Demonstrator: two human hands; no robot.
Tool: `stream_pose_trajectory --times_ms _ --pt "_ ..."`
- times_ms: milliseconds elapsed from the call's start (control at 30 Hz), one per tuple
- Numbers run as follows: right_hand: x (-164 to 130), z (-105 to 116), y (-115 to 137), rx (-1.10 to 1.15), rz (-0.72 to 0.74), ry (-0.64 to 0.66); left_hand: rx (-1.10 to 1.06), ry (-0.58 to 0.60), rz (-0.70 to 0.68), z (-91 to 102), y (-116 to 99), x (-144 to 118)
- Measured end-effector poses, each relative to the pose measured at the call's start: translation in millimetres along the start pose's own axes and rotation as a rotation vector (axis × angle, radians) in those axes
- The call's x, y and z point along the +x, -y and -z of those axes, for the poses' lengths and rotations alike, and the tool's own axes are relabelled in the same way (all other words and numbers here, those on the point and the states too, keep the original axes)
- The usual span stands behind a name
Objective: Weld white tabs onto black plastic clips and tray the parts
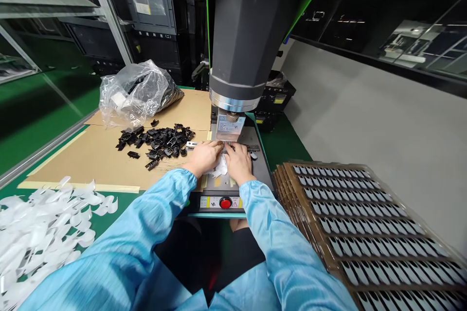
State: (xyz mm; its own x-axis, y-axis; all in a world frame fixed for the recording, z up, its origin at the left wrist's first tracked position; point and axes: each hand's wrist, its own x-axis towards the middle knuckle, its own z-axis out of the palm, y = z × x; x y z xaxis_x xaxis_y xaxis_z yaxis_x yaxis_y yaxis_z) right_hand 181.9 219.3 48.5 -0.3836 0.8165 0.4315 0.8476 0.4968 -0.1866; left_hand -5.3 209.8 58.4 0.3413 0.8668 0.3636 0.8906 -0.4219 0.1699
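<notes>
My left hand (205,157) and my right hand (238,162) meet at the base of a press machine, right below its metal press head (230,127). Both have curled fingers pressed down close together, with the tips partly hidden. A thin white plastic piece (220,169) shows between and under them, its upper part covered by my fingers. Beside my left fingers, a small metal bar (191,145) sticks out of the fixture. Small black plastic clips (166,141) lie in a loose pile left of my left hand.
A clear plastic bag (136,95) with black parts rests on the cardboard sheet (91,158). Many white pieces (47,233) are heaped at lower left. Stacked brown trays (297,204) holding grey-white parts stand at right. A red button (225,202) is on the machine's front edge.
</notes>
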Motion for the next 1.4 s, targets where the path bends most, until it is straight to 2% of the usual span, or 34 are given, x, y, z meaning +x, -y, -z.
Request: stream_pose_trajectory --times_ms 267,367,467,600,733,833,933,1067,1167,1333,1400 --pt "0.3 8.4 4.7 -0.052 0.032 0.02 0.071 0.037 0.041 5.2 -17.7 -3.8" --pt "1.0 9.2 3.8 -0.011 0.017 0.01 0.036 -0.001 0.066 16.9 -14.8 -28.7" --pt "-0.8 8.3 13.3 -0.021 -0.018 -0.015 -0.028 -0.111 0.179 32.6 6.5 -75.1" --pt "0.9 -0.5 56.8 -0.01 0.017 -0.032 0.017 -0.23 0.486 49.9 48.9 -139.8" --pt "20.4 -18.5 115.5 0.012 0.1 0.1 0.153 -0.212 0.671 58.9 73.0 -171.1" --pt "39.6 -30.6 146.6 -0.05 0.076 0.205 0.161 -0.133 0.706 62.0 78.8 -174.5" --pt "52.1 -37.9 160.1 -0.106 0.043 0.263 0.076 -0.058 0.678 60.9 84.7 -172.2" --pt "54.4 -42.6 159.3 -0.132 0.029 0.266 -0.07 -0.049 0.537 54.2 92.6 -168.4" --pt "51.2 -43.5 153.5 -0.15 0.026 0.247 -0.104 -0.058 0.459 49.7 93.6 -166.9" --pt "45.3 -40.1 145.4 -0.131 0.033 0.231 -0.026 -0.004 0.573 52.3 92.3 -170.4" --pt "40.9 -36.2 141.7 -0.101 0.038 0.195 0.045 0.012 0.574 56.0 92.5 -171.7"
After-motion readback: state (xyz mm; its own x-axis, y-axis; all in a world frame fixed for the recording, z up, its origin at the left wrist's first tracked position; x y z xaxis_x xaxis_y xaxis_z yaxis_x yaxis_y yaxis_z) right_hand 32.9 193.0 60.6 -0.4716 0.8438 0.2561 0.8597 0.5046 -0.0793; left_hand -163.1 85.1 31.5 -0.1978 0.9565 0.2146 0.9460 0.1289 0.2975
